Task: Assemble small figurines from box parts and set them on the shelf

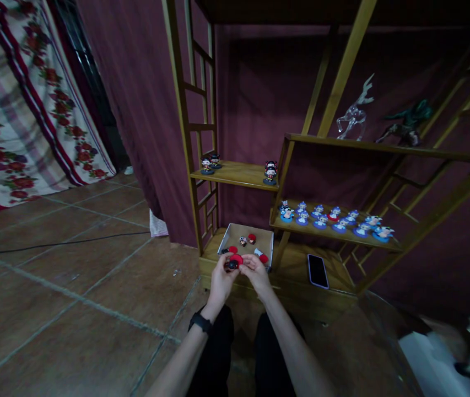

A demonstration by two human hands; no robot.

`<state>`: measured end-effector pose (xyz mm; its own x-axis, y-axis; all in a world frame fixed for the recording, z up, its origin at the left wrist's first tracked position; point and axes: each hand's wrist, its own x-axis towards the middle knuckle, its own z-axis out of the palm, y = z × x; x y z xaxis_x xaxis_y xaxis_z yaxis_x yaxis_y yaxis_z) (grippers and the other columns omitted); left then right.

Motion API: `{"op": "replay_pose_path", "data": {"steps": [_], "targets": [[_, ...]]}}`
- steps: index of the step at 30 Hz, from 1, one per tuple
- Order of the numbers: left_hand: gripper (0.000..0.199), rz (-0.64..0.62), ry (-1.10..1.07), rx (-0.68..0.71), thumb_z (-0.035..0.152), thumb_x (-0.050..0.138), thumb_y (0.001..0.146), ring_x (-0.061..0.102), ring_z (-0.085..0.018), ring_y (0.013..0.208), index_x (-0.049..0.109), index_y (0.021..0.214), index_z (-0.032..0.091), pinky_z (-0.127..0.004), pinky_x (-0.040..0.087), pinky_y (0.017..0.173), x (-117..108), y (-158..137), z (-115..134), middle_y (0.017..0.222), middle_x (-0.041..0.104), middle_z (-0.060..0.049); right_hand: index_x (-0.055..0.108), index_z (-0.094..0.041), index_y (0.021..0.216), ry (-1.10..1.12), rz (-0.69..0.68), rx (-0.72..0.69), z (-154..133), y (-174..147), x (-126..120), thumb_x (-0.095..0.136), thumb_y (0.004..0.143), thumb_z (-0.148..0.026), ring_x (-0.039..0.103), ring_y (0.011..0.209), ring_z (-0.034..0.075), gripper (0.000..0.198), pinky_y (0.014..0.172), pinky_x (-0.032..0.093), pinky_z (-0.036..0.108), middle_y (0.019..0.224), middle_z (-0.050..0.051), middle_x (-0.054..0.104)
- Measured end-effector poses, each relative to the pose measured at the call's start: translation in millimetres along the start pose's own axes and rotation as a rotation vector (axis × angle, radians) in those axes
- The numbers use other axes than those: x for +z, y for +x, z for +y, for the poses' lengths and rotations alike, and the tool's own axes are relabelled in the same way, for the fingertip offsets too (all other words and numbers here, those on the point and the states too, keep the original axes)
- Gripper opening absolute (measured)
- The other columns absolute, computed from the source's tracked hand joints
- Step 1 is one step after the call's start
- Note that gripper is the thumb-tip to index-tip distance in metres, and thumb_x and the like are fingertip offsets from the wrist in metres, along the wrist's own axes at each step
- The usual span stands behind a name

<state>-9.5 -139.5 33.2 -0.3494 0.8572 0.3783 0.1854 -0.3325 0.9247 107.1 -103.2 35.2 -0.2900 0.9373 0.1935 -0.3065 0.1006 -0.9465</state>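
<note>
Both my hands meet over the near edge of a shallow cardboard box [227,238] on the lowest shelf. Between them is a small figurine [232,265] with a black top and a round red base. My left hand [221,275] closes around its dark part, while the fingers of my right hand [256,271] pinch the red base. Several other small figurines lie in the box, among them a red one [252,238], a black-and-white one [243,241] and a white one with a red base [261,256]. The held figurine's finer details are too small to make out.
A phone [318,271] lies on the low shelf to the right. Blue-based figurines [320,221] line the middle shelf [338,234]; dark-based figurines [270,175] stand on the left shelf [238,173]. A clear deer ornament [352,118] and a dark statue [410,122] occupy the upper shelf.
</note>
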Motion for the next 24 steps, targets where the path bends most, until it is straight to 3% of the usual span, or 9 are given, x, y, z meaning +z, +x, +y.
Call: {"op": "replay_pose_path", "data": {"steps": [4,7,15,19,24], "targets": [[0.044,-0.019,-0.002,0.007,0.013,0.064,0.063,0.059,-0.019,0.092,0.055,0.106,0.019,-0.032,0.044,0.083,-5,-3,-1,0.104,0.061,-0.006,0.059,-0.022,0.09,-0.05,0.011,-0.05,14,2,1,0.068,0.062,-0.024,0.059,0.083,0.016,0.029,0.08,0.044,0.03,0.087,0.001,0.064],[0.042,-0.01,-0.059,-0.036,0.015,0.067,0.061,0.06,-0.019,0.09,0.058,0.102,0.019,-0.03,0.045,0.081,-3,-4,-6,0.104,0.062,-0.007,0.059,-0.023,0.092,-0.03,0.033,-0.029,25,2,-1,0.067,0.064,-0.027,0.06,0.081,0.016,0.03,0.078,0.045,0.03,0.083,0.0,0.065],[0.053,-0.091,-0.269,-0.308,0.02,0.076,0.054,0.059,-0.013,0.063,0.06,0.104,0.013,-0.025,0.047,0.064,5,2,-27,0.076,0.067,-0.003,0.061,-0.021,0.088,0.058,0.119,0.236,38,4,-14,0.069,0.06,-0.039,0.058,0.06,0.013,0.034,0.054,0.046,0.025,0.075,0.0,0.066],[0.05,-0.128,-0.407,-0.434,0.019,0.076,0.056,0.06,-0.011,0.066,0.061,0.103,0.011,-0.023,0.047,0.066,6,1,-32,0.084,0.068,-0.006,0.062,-0.019,0.084,0.089,0.17,0.357,43,5,-21,0.071,0.058,-0.039,0.056,0.052,0.01,0.034,0.053,0.046,0.024,0.063,-0.002,0.063],[0.04,-0.107,-0.609,-0.569,0.02,0.073,0.061,0.061,-0.011,0.063,0.063,0.098,0.01,-0.022,0.047,0.061,5,0,-37,0.082,0.068,-0.009,0.062,-0.019,0.085,0.101,0.163,0.395,44,6,-21,0.072,0.057,-0.036,0.058,0.054,0.01,0.034,0.054,0.047,0.022,0.065,-0.001,0.065]]}}
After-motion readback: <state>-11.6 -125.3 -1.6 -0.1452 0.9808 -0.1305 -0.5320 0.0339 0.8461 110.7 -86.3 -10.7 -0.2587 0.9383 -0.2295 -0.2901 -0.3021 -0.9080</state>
